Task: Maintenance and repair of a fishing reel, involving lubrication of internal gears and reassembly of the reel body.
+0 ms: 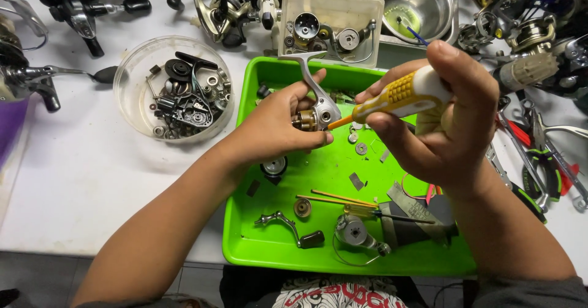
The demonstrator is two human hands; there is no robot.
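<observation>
A silver fishing-reel body is gripped in the closed left hand above the far end of a green tray, its foot pointing away from the person. A yellow-and-white screwdriver is clasped in the closed right hand, its orange tip set against the reel body. Listed in the tray: a reel handle, washers, a second yellow screwdriver; beside the tray, a round clear dish of dark parts is placed on the white table.
</observation>
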